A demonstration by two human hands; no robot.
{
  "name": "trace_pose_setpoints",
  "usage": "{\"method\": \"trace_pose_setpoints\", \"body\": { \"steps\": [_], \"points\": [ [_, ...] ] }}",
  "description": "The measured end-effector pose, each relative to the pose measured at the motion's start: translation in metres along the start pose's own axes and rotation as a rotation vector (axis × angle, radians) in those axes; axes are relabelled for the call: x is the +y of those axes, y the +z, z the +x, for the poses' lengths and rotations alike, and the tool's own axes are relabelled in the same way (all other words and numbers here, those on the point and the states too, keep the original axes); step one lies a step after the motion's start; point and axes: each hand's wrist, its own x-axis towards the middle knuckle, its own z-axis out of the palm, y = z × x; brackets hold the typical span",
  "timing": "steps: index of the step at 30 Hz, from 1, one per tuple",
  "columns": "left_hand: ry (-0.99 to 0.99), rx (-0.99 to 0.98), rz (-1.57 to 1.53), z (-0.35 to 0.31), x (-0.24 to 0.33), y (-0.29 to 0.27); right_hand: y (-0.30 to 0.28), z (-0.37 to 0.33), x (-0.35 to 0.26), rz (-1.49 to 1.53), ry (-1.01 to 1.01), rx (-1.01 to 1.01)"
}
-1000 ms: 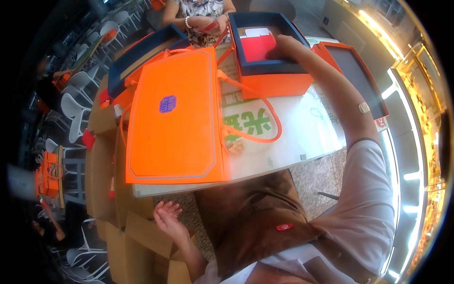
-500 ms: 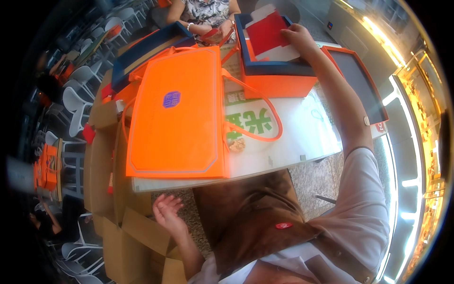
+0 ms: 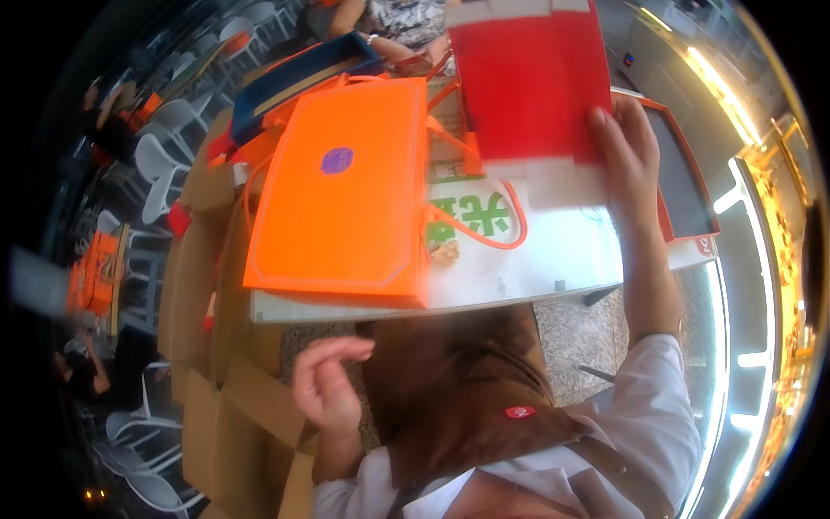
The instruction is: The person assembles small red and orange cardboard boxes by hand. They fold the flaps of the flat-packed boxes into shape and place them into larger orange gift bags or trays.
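Note:
My right hand [image 3: 635,156] grips the right edge of a flat red carton blank [image 3: 532,86] with pale flaps. It holds the blank raised over the far right of the table, thumb on the red face. Behind it, the orange box with the dark blue inside is mostly hidden. Near the table's front edge, my left hand [image 3: 328,389] hangs in the air, fingers loosely bent, with nothing in it. Just beyond that hand, a big orange gift bag [image 3: 346,199] with looped handles lies on the white table [image 3: 562,251].
An open dark blue and orange box [image 3: 303,86] stands at the far left. To the right lies a grey-lined orange lid [image 3: 679,182]. Open brown cardboard boxes [image 3: 233,424] crowd the left side. Another person [image 3: 406,26] sits across the table. A crumpled tan scrap [image 3: 445,253] lies beside the bag.
My right hand has lifted the red carton blank out of the blue-lined box and drawn it nearer. My left hand has risen slightly and turned, its fingers now more bent.

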Motion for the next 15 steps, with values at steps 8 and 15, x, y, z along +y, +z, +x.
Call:
{"method": "trace_pose_setpoints", "body": {
  "steps": [8,15],
  "points": [
    [-0.01,-0.19,0.063,0.038,0.026,0.054,0.058,-0.122,-0.028,0.254,0.016,-0.205],
    [-0.048,-0.171,-0.042,0.034,0.022,0.057,0.078,-0.129,-0.035,0.089,-0.084,-0.395]
  ]
}}
